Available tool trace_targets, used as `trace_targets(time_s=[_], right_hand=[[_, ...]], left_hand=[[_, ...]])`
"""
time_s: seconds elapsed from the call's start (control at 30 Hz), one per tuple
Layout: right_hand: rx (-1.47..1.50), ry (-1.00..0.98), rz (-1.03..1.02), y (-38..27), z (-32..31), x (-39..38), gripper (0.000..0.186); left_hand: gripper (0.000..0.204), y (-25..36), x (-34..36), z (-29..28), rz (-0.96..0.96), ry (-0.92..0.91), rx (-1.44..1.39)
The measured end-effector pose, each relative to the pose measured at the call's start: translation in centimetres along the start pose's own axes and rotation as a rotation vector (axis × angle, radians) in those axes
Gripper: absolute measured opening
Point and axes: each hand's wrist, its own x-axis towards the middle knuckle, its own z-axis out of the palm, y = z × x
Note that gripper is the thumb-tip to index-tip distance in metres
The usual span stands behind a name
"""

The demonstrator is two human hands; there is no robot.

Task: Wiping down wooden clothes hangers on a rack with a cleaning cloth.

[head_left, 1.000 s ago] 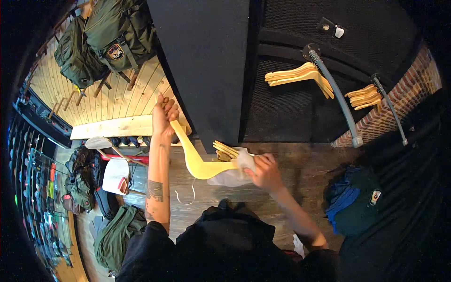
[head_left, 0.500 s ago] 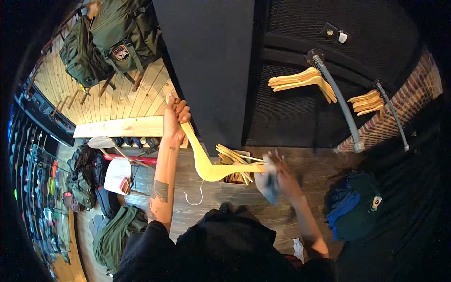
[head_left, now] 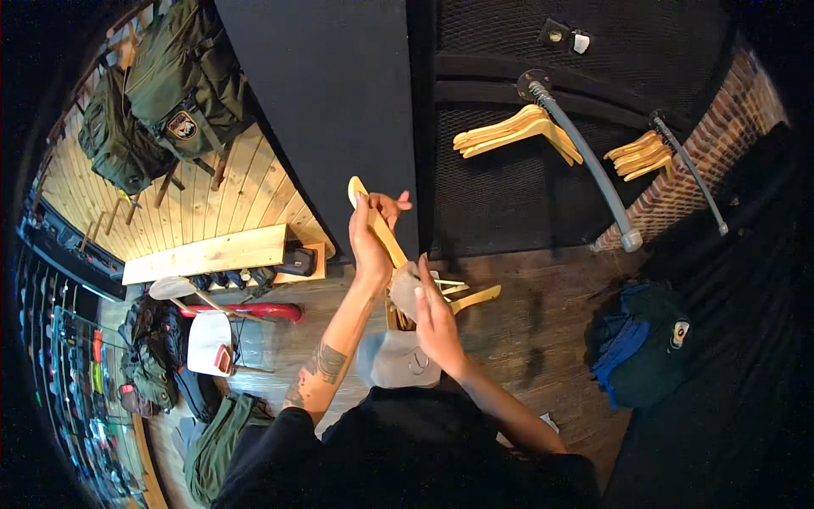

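Observation:
My left hand point(head_left: 370, 242) is closed around one arm of a pale wooden clothes hanger point(head_left: 390, 244), its rounded tip sticking up past my thumb. My right hand point(head_left: 437, 327) wraps a grey cloth point(head_left: 404, 293) around the hanger's middle. The rest of that cloth hangs down in front of my black shirt. A wooden hanger end point(head_left: 477, 299) shows to the right of my right hand, probably the other arm of the same hanger. Behind my hands, loose hangers point(head_left: 449, 285) lie low near the floor, mostly covered.
Wooden hangers point(head_left: 517, 127) hang on a grey rail point(head_left: 581, 144) at the upper right, with more hangers point(head_left: 638, 156) on a farther rail. Dark clothes point(head_left: 640, 348) lie at the right. Green backpacks point(head_left: 182, 85) hang upper left; a white chair point(head_left: 212, 339) stands below them.
My left hand has come right and down, bringing the hanger in front of me. My right hand and cloth have shifted left, from the hanger's far end to its middle. The view has shifted slightly.

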Motion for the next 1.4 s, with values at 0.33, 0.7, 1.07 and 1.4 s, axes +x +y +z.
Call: trace_targets(time_s=[0.33,0.7,1.07,1.4], right_hand=[[-0.025,-0.073,0.116,3.3,0.8,0.9,0.039],[0.139,0.399,0.208,4.4,0.2,3.6,0.029],[0.439,0.392,0.151,1.9,-3.6,7.5,0.042],[0.388,0.318,0.091,2.7,-3.0,5.3,0.038]], left_hand=[[0.045,1.3,-0.9,-1.1,-0.164,-0.390,0.472],[0.064,-0.9,-10.6,-5.0,-0.406,-0.578,0.841],[0.057,-0.2,-11.1,-4.9,-0.682,-0.756,1.221],[0.057,-1.0,-10.5,-4.7,-0.695,-0.667,1.150]])
